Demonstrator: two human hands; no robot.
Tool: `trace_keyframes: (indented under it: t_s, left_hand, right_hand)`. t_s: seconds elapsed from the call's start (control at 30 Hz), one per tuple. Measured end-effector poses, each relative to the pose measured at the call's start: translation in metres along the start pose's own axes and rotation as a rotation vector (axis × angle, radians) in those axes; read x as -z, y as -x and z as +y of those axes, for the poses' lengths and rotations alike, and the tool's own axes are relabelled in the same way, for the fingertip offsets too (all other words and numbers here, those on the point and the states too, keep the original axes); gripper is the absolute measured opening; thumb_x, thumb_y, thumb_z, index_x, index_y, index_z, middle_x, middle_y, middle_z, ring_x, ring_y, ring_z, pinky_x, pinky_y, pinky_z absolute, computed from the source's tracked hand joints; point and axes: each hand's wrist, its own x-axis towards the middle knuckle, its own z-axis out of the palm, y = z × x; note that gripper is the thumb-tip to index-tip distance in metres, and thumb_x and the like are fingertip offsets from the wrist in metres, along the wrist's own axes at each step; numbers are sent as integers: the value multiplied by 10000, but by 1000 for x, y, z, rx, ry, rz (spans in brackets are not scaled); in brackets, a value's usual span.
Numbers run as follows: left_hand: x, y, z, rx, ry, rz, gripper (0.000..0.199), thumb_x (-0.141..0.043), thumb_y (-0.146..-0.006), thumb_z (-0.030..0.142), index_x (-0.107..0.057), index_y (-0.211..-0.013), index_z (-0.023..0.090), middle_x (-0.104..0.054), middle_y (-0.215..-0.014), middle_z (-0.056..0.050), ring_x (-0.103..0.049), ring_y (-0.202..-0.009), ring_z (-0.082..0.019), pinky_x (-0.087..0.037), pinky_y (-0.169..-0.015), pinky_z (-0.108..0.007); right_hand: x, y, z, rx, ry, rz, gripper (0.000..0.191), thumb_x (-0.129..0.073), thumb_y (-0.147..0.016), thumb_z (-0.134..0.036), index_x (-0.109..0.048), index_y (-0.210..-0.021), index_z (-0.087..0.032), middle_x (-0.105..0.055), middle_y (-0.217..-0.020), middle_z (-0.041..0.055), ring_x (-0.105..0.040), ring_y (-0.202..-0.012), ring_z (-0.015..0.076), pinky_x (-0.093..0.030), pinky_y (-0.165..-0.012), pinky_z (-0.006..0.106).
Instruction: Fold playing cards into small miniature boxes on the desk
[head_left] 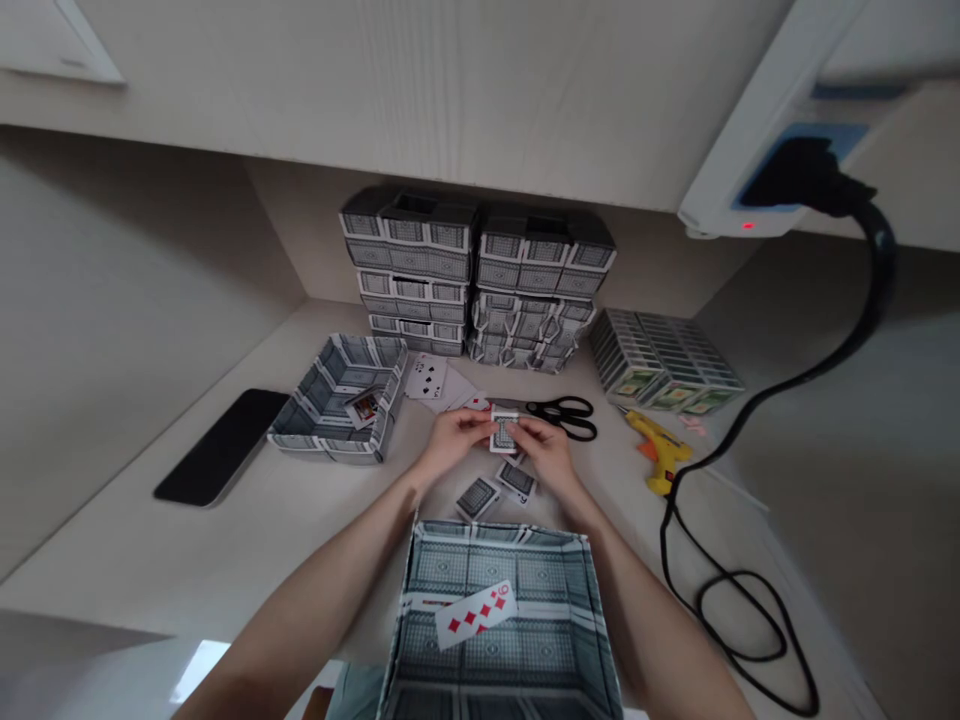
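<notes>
Between my two hands, a playing card shows its patterned back. My left hand pinches its left edge, and my right hand closes on its right edge. Just below lie small piles of cards, some face down. A large open box made of cards stands nearest to me, with a cut red diamond card in it. To the left, a shallower card box holds a face card. Black scissors lie right behind my right hand.
Stacked card boxes stand at the back. Packed card decks, a yellow glue gun and a looping black cable are on the right. A phone lies at the left. Loose cards lie behind my left hand.
</notes>
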Motion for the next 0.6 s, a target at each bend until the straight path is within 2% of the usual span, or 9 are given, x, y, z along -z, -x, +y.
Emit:
trace_keyframes:
  t_s: [0.6]
  left_hand:
    - [1,0,2,45,-14,-33,231,-760,-491,265,-665,-643,119,-639,-603,5,-546,-521,-94,-457,-584,-231]
  right_hand:
    - [1,1,-1,-38,-59,-4,158,-674,-625,-330,-664,-656,-175,-615,-594,-14,-512,-512,118,-403,-515,240]
